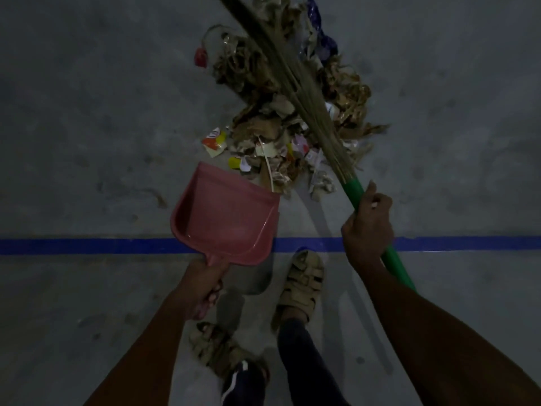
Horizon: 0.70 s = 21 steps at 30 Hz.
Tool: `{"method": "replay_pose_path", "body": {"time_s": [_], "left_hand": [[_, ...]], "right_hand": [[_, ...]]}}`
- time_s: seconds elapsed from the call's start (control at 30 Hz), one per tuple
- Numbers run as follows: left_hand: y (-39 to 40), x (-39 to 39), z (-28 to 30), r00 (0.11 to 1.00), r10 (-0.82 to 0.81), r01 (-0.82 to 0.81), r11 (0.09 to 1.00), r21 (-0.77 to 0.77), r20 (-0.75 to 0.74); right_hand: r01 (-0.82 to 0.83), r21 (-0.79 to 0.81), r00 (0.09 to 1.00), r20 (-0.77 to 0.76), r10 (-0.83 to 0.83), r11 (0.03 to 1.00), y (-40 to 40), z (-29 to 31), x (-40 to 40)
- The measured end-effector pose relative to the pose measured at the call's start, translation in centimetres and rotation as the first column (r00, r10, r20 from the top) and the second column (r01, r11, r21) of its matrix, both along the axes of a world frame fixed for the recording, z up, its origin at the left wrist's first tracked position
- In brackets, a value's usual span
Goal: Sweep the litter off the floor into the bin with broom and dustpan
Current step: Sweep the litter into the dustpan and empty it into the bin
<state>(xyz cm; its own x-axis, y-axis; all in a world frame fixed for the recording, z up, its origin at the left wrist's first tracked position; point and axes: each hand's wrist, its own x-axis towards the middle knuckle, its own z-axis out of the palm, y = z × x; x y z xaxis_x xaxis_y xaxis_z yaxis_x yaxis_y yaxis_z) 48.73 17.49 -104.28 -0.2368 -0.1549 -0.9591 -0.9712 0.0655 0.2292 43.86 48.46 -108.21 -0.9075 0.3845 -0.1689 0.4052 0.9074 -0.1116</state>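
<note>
A heap of litter (281, 112), torn cardboard, wrappers and a plastic bottle, lies on the grey concrete floor ahead of me. My left hand (205, 291) grips the handle of a pink dustpan (225, 218), whose open mouth points at the near edge of the heap and looks lifted off the floor. My right hand (367, 227) holds the green handle of a grass broom (292, 83). The broom's bristles stretch up and to the left, lying over the heap. No bin is in view.
A blue tape line (87, 246) runs across the floor from left to right just under the dustpan. My two sandalled feet (301, 285) stand on the near side of it. Bare concrete (87, 112) spreads to either side of the heap.
</note>
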Motion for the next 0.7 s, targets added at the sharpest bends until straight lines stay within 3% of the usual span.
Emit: {"method": "replay_pose_path", "body": {"time_s": [0.23,0.43,0.7], "left_hand": [[2.2,1.1,-4.7,0.993,-0.092,0.094,0.995,-0.019,0.074],[3.3,1.5,-8.8,0.993,-0.079,0.085,0.995,-0.059,0.091],[3.5,-0.1,-10.9,0.989,-0.114,0.121,0.990,-0.076,0.093]], "right_hand": [[-0.006,0.045,1.000,-0.025,0.007,0.999,2.1,-5.0,-5.2],[-0.031,0.031,0.993,0.117,0.027,0.999,4.0,-9.1,-7.5],[-0.042,-0.150,0.991,0.123,0.060,0.988,5.1,-11.9,-1.2]]}}
